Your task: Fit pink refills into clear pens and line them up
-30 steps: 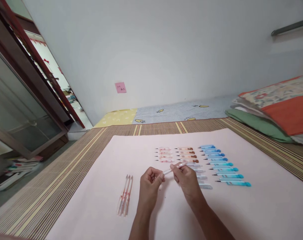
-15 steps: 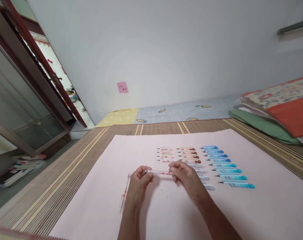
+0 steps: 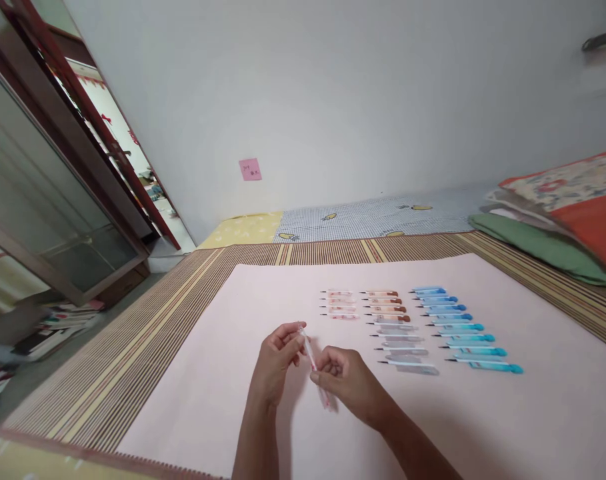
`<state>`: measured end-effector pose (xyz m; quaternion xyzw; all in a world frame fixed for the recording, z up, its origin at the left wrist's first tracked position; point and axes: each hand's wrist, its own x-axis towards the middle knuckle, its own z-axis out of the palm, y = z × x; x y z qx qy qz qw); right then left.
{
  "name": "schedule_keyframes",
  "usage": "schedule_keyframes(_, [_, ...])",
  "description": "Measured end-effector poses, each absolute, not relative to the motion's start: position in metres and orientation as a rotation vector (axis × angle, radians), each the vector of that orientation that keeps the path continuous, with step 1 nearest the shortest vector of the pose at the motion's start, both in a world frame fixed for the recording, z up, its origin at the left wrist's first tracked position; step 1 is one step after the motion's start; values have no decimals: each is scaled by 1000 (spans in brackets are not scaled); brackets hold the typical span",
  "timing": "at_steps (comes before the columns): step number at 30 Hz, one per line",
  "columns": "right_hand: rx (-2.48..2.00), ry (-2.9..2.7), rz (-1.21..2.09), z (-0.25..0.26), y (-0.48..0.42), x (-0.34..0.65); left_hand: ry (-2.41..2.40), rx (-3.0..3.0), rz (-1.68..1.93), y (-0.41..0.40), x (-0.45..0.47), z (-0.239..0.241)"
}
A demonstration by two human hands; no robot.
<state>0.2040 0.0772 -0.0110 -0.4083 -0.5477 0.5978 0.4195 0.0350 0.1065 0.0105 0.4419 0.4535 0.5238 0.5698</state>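
A slim clear pen (image 3: 309, 351) with reddish markings slants between my two hands above the pink sheet (image 3: 207, 373). My left hand (image 3: 277, 363) pinches its upper end with thumb and fingers. Lower down, around the pen's middle, the thumb and curled fingers of my right hand (image 3: 347, 387) grip it, and its lower end sticks out below them. Just beyond the hands lies a short column of pinkish pens (image 3: 339, 308). Brown pens (image 3: 387, 309) and greyish clear pens (image 3: 405, 348) form another column to the right.
Farther right runs a column of blue pens (image 3: 467, 333), their dark tips facing left. Under the sheet is a striped mat (image 3: 147, 340). Folded cloths and a green cushion (image 3: 543, 243) lie at the back right. A pink note (image 3: 250, 169) is on the wall.
The pen has turned from nearly level to a steep slant. My right hand has come down and toward the left hand. Loose pens seen beside my left arm are no longer visible.
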Motion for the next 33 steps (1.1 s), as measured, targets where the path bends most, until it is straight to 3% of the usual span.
schedule_keyframes(4, [-1115, -1309, 1558, -31, 75, 189, 1236, 825, 1555, 108, -8, 19])
schedule_keyframes(8, [-1217, -1282, 1518, -46, 76, 169, 1090, 427, 1934, 108, -46, 18])
schedule_keyframes(17, [-1368, -1384, 1403, -51, 79, 121, 928, 187, 1866, 112, -47, 13])
schedule_keyframes(26, [-1514, -1687, 1065, -60, 82, 109, 853, 133, 1827, 115, -48, 7])
schedule_keyframes(33, [-1464, -1771, 1082, -53, 69, 116, 859, 93, 1813, 115, -46, 11])
